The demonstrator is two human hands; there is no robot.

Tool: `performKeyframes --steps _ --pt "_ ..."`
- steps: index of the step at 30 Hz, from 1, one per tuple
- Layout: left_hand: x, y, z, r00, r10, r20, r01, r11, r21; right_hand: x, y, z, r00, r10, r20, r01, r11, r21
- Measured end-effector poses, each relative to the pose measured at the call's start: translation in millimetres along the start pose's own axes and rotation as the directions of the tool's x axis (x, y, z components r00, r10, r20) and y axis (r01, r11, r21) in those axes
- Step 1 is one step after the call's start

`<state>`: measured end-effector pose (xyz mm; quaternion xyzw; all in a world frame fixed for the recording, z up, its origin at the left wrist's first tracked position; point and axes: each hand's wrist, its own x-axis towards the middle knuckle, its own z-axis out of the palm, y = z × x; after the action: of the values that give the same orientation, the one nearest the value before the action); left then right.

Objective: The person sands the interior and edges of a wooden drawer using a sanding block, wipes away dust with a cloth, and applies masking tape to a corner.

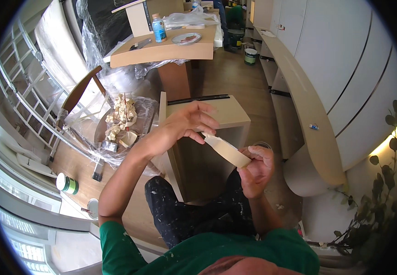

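Green cloth of my shirt [217,254] fills the bottom edge, with my paint-flecked black trousers [184,215] just beyond it. Between both hands I hold a pale cream strip [226,150], slanting down toward my right: my left hand [189,123] pinches its upper end with fingers curled loosely, and my right hand [255,167] is closed around the lower end. Behind the strip stands an open-fronted cream cabinet box [235,120] on the wooden floor [235,75], its inside dark. To my left, crumpled clear plastic sheet [116,146] cradles a heap of small cream offcuts [123,117]. Nearer me on the floor sit a green-banded tin [67,184] and a round lid [92,207]. Farther off, a curved counter [162,49] carries a blue-labelled bottle [158,28] and a plate [186,38]; paint buckets [250,56] stand beyond it. White cupboard doors [340,55] and a curved ledge [308,114] run along my right, with a leafy plant [377,192] cut off at the rim. What the buckets hold I cannot make out.
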<state>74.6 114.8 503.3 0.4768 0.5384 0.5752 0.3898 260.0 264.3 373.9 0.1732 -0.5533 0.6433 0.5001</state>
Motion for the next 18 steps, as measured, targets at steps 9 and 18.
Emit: performKeyframes --steps 9,18 --pt "10.4 -12.0 16.5 0.99 -0.132 0.057 0.119 0.975 0.187 6.6 -3.7 -14.9 0.991 -0.131 0.025 0.129 0.99 0.051" --pt "18.9 -27.6 23.3 0.999 0.002 0.033 -0.004 0.998 0.057 3.3 -13.8 -39.3 0.994 -0.05 0.099 0.063 0.99 -0.128"
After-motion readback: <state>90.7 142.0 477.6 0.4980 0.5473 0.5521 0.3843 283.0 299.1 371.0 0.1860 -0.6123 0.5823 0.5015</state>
